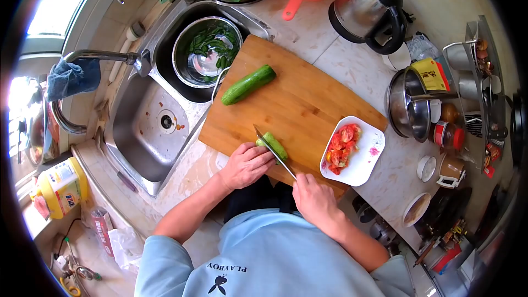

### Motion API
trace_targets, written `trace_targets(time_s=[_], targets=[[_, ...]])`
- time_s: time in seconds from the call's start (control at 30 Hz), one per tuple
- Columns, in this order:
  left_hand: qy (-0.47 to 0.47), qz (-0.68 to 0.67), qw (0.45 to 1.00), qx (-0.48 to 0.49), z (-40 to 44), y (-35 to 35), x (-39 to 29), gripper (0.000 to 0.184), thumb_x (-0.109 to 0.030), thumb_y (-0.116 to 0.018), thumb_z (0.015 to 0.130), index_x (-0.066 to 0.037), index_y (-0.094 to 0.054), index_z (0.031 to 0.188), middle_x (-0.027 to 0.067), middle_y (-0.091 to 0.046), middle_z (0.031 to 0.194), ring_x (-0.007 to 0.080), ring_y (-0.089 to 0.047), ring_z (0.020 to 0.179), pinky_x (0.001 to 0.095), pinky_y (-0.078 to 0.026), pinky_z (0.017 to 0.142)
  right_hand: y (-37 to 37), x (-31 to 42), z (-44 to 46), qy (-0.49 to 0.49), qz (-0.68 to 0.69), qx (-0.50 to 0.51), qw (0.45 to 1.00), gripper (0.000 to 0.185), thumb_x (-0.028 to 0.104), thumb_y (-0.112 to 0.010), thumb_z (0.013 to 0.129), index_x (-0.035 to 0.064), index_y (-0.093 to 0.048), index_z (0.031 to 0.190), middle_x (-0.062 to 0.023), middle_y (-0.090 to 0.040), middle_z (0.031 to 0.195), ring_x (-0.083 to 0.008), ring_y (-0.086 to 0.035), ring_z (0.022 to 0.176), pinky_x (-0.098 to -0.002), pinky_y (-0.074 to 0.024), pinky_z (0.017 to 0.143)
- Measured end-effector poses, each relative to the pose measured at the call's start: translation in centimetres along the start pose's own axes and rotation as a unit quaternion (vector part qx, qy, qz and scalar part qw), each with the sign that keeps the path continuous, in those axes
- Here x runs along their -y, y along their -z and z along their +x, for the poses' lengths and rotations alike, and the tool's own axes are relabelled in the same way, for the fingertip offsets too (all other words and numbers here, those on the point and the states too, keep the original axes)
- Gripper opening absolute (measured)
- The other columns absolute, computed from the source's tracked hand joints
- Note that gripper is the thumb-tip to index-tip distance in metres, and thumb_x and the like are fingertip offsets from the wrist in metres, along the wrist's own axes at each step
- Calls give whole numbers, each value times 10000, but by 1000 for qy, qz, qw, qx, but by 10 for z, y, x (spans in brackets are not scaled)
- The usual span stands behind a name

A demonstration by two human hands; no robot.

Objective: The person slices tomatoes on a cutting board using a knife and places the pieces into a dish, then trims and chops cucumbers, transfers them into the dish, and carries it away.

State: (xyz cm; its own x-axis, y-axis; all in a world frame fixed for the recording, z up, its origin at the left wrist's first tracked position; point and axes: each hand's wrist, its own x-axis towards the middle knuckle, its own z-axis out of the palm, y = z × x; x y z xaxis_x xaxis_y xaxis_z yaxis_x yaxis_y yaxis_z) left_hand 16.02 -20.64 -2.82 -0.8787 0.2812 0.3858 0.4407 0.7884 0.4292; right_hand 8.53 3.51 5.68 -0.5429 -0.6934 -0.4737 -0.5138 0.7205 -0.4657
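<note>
Seen from above, a cutting board [308, 96] lies beside a sink [144, 124]. A short cucumber piece [278, 147] rests near the board's front edge, a knife [270, 147] slanting across it. The right hand [313, 195] is closed around the knife's handle. The left hand [251, 164] bunches its fingers together at the piece; whether they pinch it, I cannot tell. A longer cucumber [248, 84] lies behind; chopped tomato [343, 146] fills one side of a white dish [363, 159] at right.
</note>
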Motion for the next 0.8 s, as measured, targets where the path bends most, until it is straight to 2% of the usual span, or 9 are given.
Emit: trace_targets(time_s=[0.1,0.23,0.27,0.33,0.43,0.63,0.8], targets=[[-8,9,1000,-9,-13,-5,1,301,-143,-699,866,-74,-754,1153,37,-705,1251,216,-664,1099,387,-513,932,-19,-19,3,28,42,-64,997,163,204,-624,1025,64,-576,1093,-153,-654,878,-414,-702,687,-541,-574,581],[3,12,1000,-8,-36,-7,-5,377,-147,-706,848,-67,-747,1214,43,-705,1262,212,-660,1077,373,-502,887,-14,-33,6,41,86,-91,991,144,193,-626,1025,54,-592,1047,-153,-659,871,-410,-692,713,-532,-572,601],[18,15,1000,-14,-37,-8,-6,351,-126,-725,833,-63,-758,1177,54,-716,1241,218,-666,1047,377,-503,861,-13,-33,5,43,95,-98,990,139,189,-630,1022,54,-599,1019,-149,-653,864,-408,-686,701,-518,-568,594],[48,22,998,-28,-35,-4,-9,302,-83,-763,804,-55,-779,1104,77,-738,1200,231,-677,987,386,-505,810,-6,-27,1,34,89,-90,991,142,193,-632,1023,55,-601,1022,-148,-652,862,-405,-685,692,-514,-568,591],[52,9,998,-33,-31,-4,-6,326,-78,-758,787,-47,-780,1111,73,-745,1167,231,-676,951,384,-498,792,8,-17,-6,40,64,-78,994,147,199,-640,1019,56,-607,1028,-146,-650,860,-397,-683,666,-511,-565,579],[36,-8,999,-4,-23,-2,1,350,-74,-756,718,-42,-779,1066,62,-723,1051,231,-656,888,387,-512,803,18,-10,-19,72,33,-57,995,148,203,-654,1008,62,-617,1035,-135,-643,840,-373,-688,621,-496,-566,535],[24,-17,1000,1,-20,1,5,312,-71,-762,718,-46,-774,1029,53,-713,1033,225,-650,867,388,-523,804,11,-14,-16,65,-15,-32,997,137,195,-650,1004,67,-605,1028,-132,-639,817,-373,-689,604,-498,-571,527]])
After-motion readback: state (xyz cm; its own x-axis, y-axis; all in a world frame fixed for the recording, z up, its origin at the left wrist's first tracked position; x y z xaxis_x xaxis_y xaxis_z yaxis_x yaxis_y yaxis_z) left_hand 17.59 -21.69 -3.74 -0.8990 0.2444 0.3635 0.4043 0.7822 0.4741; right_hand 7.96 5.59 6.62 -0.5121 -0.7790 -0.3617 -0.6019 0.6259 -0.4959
